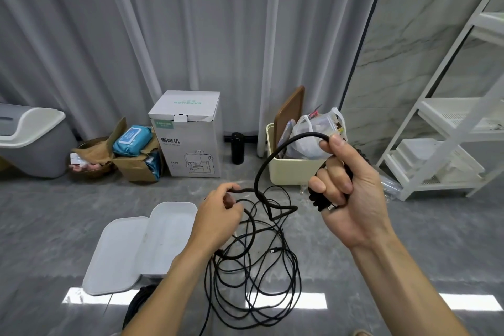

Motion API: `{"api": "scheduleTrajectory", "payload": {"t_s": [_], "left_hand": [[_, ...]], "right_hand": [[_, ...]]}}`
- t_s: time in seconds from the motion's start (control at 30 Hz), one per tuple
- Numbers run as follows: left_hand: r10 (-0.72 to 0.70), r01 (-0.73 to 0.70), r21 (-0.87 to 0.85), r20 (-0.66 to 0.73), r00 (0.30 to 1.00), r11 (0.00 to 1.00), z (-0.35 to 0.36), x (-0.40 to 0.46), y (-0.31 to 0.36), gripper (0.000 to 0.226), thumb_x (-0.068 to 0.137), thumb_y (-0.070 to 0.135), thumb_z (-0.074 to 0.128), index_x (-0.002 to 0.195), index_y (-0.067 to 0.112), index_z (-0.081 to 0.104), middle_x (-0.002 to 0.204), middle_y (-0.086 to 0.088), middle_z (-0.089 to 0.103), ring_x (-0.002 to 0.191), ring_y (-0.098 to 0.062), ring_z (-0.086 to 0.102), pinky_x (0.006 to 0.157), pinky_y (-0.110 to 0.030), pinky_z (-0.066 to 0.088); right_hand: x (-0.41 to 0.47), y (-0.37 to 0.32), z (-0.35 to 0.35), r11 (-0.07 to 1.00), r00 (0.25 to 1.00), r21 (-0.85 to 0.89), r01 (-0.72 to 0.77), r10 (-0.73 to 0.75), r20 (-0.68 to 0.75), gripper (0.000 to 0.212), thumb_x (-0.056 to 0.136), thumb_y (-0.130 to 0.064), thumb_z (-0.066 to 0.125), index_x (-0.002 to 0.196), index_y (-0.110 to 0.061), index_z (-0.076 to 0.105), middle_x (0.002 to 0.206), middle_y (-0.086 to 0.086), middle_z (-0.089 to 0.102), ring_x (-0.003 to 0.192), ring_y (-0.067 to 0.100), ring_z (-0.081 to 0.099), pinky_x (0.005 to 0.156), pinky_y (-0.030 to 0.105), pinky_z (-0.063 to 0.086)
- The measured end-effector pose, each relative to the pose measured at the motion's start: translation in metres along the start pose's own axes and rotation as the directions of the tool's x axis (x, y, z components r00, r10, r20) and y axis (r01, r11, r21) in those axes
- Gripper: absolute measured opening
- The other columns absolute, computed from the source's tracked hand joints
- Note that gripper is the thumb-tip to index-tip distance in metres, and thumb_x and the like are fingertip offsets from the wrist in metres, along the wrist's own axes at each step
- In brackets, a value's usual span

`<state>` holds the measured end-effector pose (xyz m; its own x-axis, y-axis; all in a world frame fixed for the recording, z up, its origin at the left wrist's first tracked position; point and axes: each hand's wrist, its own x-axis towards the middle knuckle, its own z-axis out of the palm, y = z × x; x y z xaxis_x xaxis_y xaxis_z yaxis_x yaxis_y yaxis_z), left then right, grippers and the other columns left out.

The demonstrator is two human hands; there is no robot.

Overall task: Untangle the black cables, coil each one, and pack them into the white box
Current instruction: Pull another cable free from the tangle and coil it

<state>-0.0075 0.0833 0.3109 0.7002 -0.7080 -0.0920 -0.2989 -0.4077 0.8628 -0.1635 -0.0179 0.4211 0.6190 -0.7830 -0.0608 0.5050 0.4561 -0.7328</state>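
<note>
My right hand point(346, 188) is raised and grips a tight coil of thick black cable point(321, 199), its thumb and forefinger pinching the strand that arcs up and over. That thick strand point(272, 155) curves down to my left hand point(218, 215), which pinches it lower, just above the floor. Below both hands a tangle of thin black cables point(253, 275) lies in loose loops on the grey floor. The white box point(166, 237) stands open to the left, with its lid point(114, 256) folded out beside it. Another black cable bundle point(139, 305) shows under my left forearm.
Along the curtain stand a grey bin point(32, 142), a basket and brown carton with blue wipe packs point(133, 142), a white coffee-machine carton point(188, 133), a black bottle point(237, 147) and a cream tub point(289, 169) of bags. A white shelf rack point(447, 131) is at the right.
</note>
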Motion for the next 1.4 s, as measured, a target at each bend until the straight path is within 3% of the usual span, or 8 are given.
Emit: {"api": "scheduleTrajectory", "payload": {"t_s": [0.13, 0.23, 0.37, 0.5, 0.7, 0.97, 1.13, 1.4], "left_hand": [[-0.118, 0.175, -0.364, 0.174, 0.978, 0.915, -0.005, -0.002, 0.013, 0.046, 0.068, 0.015, 0.056, 0.111, 0.029, 0.067, 0.115, 0.005, 0.067, 0.110, -0.008, 0.060, 0.098, -0.028, 0.047], [-0.092, 0.166, -0.467, 0.177, 0.980, 0.868, -0.007, 0.000, 0.013, 0.041, 0.082, -0.004, 0.059, 0.110, 0.024, 0.069, 0.112, -0.002, 0.069, 0.109, -0.016, 0.067, 0.099, -0.034, 0.051], [0.007, 0.119, -0.413, 0.290, 0.957, 0.903, -0.004, -0.002, 0.009, 0.082, 0.076, -0.021, 0.057, 0.133, 0.037, 0.048, 0.128, 0.014, 0.051, 0.111, -0.009, 0.062, 0.086, -0.031, 0.056], [0.076, -0.028, -0.123, 0.399, 0.914, 0.992, 0.002, -0.006, 0.004, 0.110, 0.076, -0.010, 0.068, 0.147, 0.056, 0.015, 0.129, 0.019, 0.041, 0.095, -0.017, 0.060, 0.078, -0.043, 0.059], [0.074, -0.101, 0.074, 0.310, 0.948, 0.992, 0.006, -0.013, 0.010, 0.068, 0.096, 0.023, 0.059, 0.150, 0.042, 0.024, 0.096, 0.010, 0.068, 0.079, -0.009, 0.065, 0.072, -0.014, 0.050], [0.229, -0.251, 0.072, 0.225, 0.947, 0.965, 0.005, -0.020, 0.032, 0.054, 0.087, 0.024, 0.060, 0.136, 0.042, 0.045, 0.086, 0.013, 0.041, 0.075, 0.000, 0.043, 0.066, -0.015, 0.034], [0.309, -0.277, -0.203, 0.149, 0.939, 0.939, 0.001, -0.024, 0.048, 0.034, 0.088, 0.027, 0.057, 0.121, 0.036, 0.062, 0.107, 0.018, 0.058, 0.105, 0.008, 0.053, 0.086, -0.009, 0.039], [0.296, -0.256, -0.571, -0.024, 0.955, 0.780, -0.007, -0.020, 0.065, 0.023, 0.096, 0.022, 0.050, 0.114, 0.020, 0.064, 0.057, 0.025, 0.058, 0.062, 0.009, 0.053, 0.065, -0.007, 0.042]], "right_hand": [[0.002, 0.000, -0.002, 0.999, 1.000, 0.050, -0.008, 0.008, 0.005, 0.026, 0.084, -0.025, 0.058, 0.065, -0.012, 0.071, 0.034, -0.009, 0.022, 0.029, 0.003, 0.016, 0.038, 0.017, 0.032], [0.004, -0.003, -0.004, 0.992, 1.000, 0.123, -0.008, 0.005, 0.023, 0.026, 0.085, -0.024, 0.057, 0.067, -0.010, 0.070, 0.034, -0.009, 0.021, 0.030, 0.005, 0.011, 0.038, 0.017, 0.033], [0.007, -0.007, -0.007, 0.986, 1.000, 0.165, -0.001, -0.003, 0.024, 0.025, 0.085, -0.025, 0.058, 0.068, -0.011, 0.071, 0.034, -0.010, 0.021, 0.038, 0.010, 0.005, 0.038, 0.016, 0.034], [0.007, -0.008, -0.009, 0.984, 1.000, 0.175, 0.006, -0.008, 0.012, 0.025, 0.086, -0.025, 0.058, 0.069, -0.011, 0.070, 0.035, -0.010, 0.021, 0.039, 0.010, 0.005, 0.039, 0.016, 0.032], [0.007, -0.002, -0.008, 0.997, 1.000, 0.080, -0.008, 0.009, -0.016, 0.026, 0.085, -0.025, 0.058, 0.066, -0.012, 0.070, 0.034, -0.010, 0.021, 0.029, 0.003, 0.014, 0.038, 0.017, 0.032], [0.007, 0.010, -0.007, 0.998, 0.997, -0.047, -0.048, 0.045, -0.058, 0.018, 0.080, -0.026, 0.063, 0.076, -0.009, 0.066, 0.038, -0.008, 0.018, 0.032, 0.005, 0.015, 0.041, 0.018, 0.033], [0.009, 0.018, -0.010, 0.992, 0.994, -0.109, -0.068, 0.058, -0.090, 0.018, 0.078, -0.028, 0.066, 0.077, -0.010, 0.068, 0.040, -0.008, 0.020, 0.034, 0.007, 0.016, 0.043, 0.020, 0.034], [0.007, 0.021, -0.009, 0.952, 0.977, -0.224, -0.210, 0.201, -0.065, 0.025, 0.076, -0.035, 0.068, 0.075, -0.011, 0.062, 0.040, -0.006, 0.020, 0.033, 0.007, 0.015, 0.042, 0.020, 0.034]]}}
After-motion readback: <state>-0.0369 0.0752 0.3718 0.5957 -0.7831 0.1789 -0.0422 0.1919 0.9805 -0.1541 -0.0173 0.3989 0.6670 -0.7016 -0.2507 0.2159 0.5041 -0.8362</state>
